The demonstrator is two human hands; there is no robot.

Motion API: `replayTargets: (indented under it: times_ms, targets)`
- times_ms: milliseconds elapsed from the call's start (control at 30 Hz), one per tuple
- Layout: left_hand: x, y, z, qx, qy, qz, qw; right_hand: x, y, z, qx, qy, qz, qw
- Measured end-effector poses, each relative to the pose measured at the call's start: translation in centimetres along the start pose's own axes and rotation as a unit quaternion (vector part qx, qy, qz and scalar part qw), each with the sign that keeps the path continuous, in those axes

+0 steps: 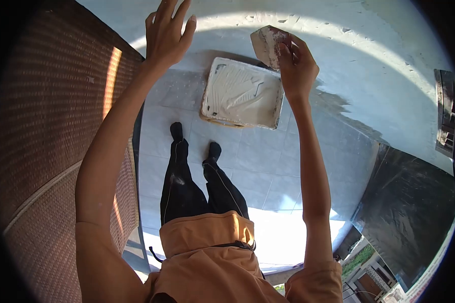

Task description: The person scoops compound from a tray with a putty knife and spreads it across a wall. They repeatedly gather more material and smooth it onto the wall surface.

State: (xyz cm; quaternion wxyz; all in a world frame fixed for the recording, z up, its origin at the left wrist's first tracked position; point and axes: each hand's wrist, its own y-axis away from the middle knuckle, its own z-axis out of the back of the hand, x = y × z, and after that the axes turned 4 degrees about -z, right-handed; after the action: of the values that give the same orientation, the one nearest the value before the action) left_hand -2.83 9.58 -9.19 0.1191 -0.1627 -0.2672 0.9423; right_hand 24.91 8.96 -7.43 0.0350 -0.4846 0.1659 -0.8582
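My right hand (299, 68) grips a flat putty scraper (266, 46), its pale blade angled up to the left and its handle side crusted with dried white and brown residue. The scraper is held up in front of the light wall (389, 45). On the left, my left hand (168, 35) is raised with its fingers spread and nothing in it, overlapping the wall in this view. Between and below my hands, a shallow rectangular tray (205, 96) lies on the floor, coated inside with creamy white paste that carries ridges and drag marks.
A woven brown panel (50, 121) stands along the left. Grey tiles (260, 171) cover the floor, where my feet (177, 132) stand just short of the tray. A dark glossy sheet (407, 212) is at the right, below a small wall opening (445, 113).
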Motion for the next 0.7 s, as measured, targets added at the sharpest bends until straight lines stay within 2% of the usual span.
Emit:
replayTargets:
  times_ms: [33, 67, 133, 167, 233, 300, 400, 467, 500, 567, 600, 667, 700]
  targets:
    - [-0.1, 3.3, -2.4, 0.038, 0.032, 0.037, 0.998, -2.3, 2.0, -0.5, 0.02, 0.027, -0.031, 0.999]
    - [-0.4, 6.4, -4.9, -0.016, 0.008, 0.013, 1.0, -4.5, 3.8, -1.1, 0.04, 0.053, -0.056, 0.996]
    - [-0.9, 12.0, -8.2, 0.061, 0.073, 0.082, 0.992, -9.1, 7.2, -2.4, 0.074, 0.089, -0.084, 0.99]
    - [-1.2, 14.4, -9.8, 0.075, 0.073, 0.089, 0.99, -11.1, 8.8, -3.0, 0.089, 0.103, -0.08, 0.987]
    - [-2.2, 18.8, -12.6, 0.103, 0.149, 0.184, 0.966, -14.1, 11.6, -4.4, 0.119, 0.119, -0.083, 0.982]
    - [-3.2, 22.7, -15.0, 0.114, 0.156, 0.2, 0.961, -16.7, 14.0, -5.9, 0.136, 0.112, -0.081, 0.981]
    - [-4.7, 27.1, -17.6, 0.155, 0.249, 0.35, 0.889, -19.4, 16.6, -7.9, 0.167, 0.113, -0.064, 0.977]
    - [-5.8, 28.4, -18.4, 0.19, 0.304, 0.463, 0.811, -20.4, 17.4, -9.3, 0.184, 0.12, -0.055, 0.974]
    - [-6.4, 28.5, -18.4, 0.194, 0.304, 0.466, 0.808, -20.9, 17.7, -9.8, 0.179, 0.125, -0.04, 0.975]
    - [-7.3, 28.2, -18.3, 0.204, 0.414, 0.606, 0.649, -21.2, 17.7, -10.4, 0.175, 0.13, -0.029, 0.975]
    - [-7.3, 29.0, -19.1, 0.206, 0.413, 0.609, 0.646, -21.5, 17.7, -10.6, 0.186, 0.143, -0.042, 0.971]
    - [-7.1, 30.3, -20.7, 0.23, 0.46, 0.614, 0.599, -21.6, 17.8, -11.0, 0.2, 0.156, -0.058, 0.966]
    - [-7.3, 30.2, -20.6, 0.231, 0.458, 0.616, 0.597, -21.8, 18.0, -11.1, 0.206, 0.15, -0.049, 0.966]
